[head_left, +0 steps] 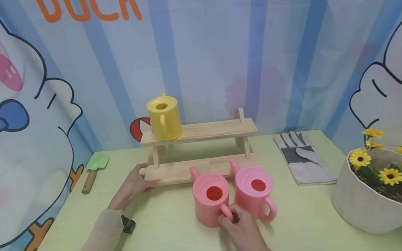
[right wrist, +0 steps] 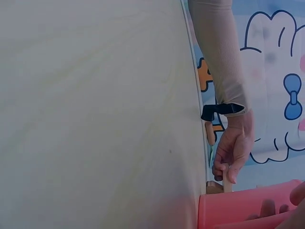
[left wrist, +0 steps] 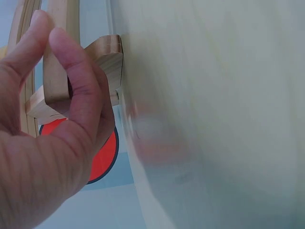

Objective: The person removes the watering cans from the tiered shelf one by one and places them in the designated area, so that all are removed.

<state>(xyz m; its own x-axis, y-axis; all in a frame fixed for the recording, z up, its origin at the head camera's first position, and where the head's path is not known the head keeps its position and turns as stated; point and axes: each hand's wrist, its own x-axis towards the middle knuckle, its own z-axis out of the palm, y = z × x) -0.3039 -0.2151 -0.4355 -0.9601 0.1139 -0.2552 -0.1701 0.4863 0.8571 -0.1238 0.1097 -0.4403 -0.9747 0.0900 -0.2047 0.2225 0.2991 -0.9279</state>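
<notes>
My left hand [head_left: 136,185] grips the left end of the lower shelf of a two-tier wooden stand [head_left: 201,131]. In the left wrist view, the thumb and fingers of that hand [left wrist: 71,105] pinch the edge of the board. My right hand [head_left: 241,227] holds the handle of a pink watering can [head_left: 204,210], which stands in front of the lower shelf. A second pink watering can [head_left: 251,192] stands just to its right, its spout over the shelf's front edge. On the upper shelf's left end sits a yellow watering can [head_left: 169,123].
A green hand trowel [head_left: 94,173] with a wooden handle lies at the table's left. Grey work gloves [head_left: 303,160] lie at the back right. A white planter [head_left: 360,205] with yellow flowers stands at the right edge. A printed curtain [head_left: 212,55] hangs behind the table.
</notes>
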